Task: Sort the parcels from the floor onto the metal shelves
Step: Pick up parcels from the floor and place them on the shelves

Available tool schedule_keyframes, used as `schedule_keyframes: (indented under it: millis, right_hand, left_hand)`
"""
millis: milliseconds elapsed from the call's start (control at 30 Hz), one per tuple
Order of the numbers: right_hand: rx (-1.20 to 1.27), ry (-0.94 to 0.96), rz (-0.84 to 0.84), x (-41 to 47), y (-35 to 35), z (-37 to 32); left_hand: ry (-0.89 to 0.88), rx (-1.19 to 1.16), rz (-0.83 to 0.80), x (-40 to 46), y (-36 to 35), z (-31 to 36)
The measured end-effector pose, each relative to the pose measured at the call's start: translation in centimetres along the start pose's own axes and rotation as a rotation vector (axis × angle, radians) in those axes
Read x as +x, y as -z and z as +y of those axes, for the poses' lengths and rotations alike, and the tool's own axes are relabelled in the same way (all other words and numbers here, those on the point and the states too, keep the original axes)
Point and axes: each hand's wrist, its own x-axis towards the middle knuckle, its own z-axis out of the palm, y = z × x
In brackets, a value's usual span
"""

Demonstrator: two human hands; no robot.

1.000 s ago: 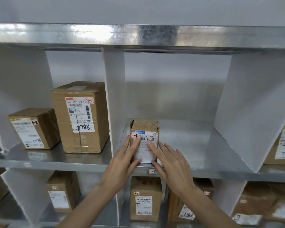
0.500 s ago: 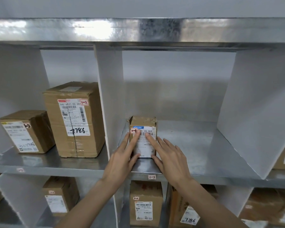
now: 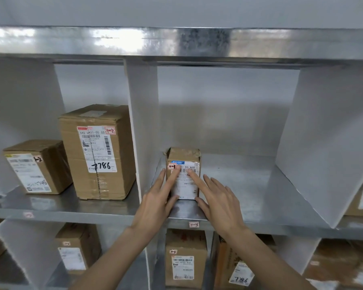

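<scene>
A small brown parcel [image 3: 184, 155] with a white label and a red "1-3" sticker stands upright at the left front of the middle bay of the metal shelf [image 3: 249, 185]. My left hand [image 3: 155, 204] lies flat against the parcel's front, fingers spread and pointing up. My right hand [image 3: 218, 199] is flat too, its index finger on the label and its other fingers on the shelf beside the parcel. Neither hand grips the parcel.
White dividers [image 3: 143, 126] split the shelf into bays. The left bay holds a tall box [image 3: 96, 151] marked 7786 and a smaller box [image 3: 38, 166]. Several parcels, one of them [image 3: 184, 258] right below, stand on the lower shelf. A "1-3" tag [image 3: 193, 224] marks the shelf edge.
The parcel has slid a little deeper into the bay with both flat hands pressed on its front. The view has shifted slightly.
</scene>
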Motion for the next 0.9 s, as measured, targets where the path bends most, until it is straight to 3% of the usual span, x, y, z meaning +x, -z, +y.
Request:
schedule_keyframes:
  millis: [233,467,667,900]
  right_hand:
    - [-0.024,-0.081,0.003,-2.4,2.3,-1.5]
    - [-0.021,-0.146,0.193,-2.0,7.7,-7.4]
    - [0.036,-0.009,0.245,0.3,11.3,-20.3]
    - [0.105,0.144,0.179,3.4,9.7,-40.7]
  left_hand:
    - [-0.039,-0.046,0.010,-1.9,2.0,1.1]
    - [-0.090,-0.121,0.084,-4.0,8.7,2.2]
    - [-0.095,-0.098,0.173,-8.0,19.6,-1.4]
    - [0.081,0.226,0.326,-16.8,37.1,-13.0]
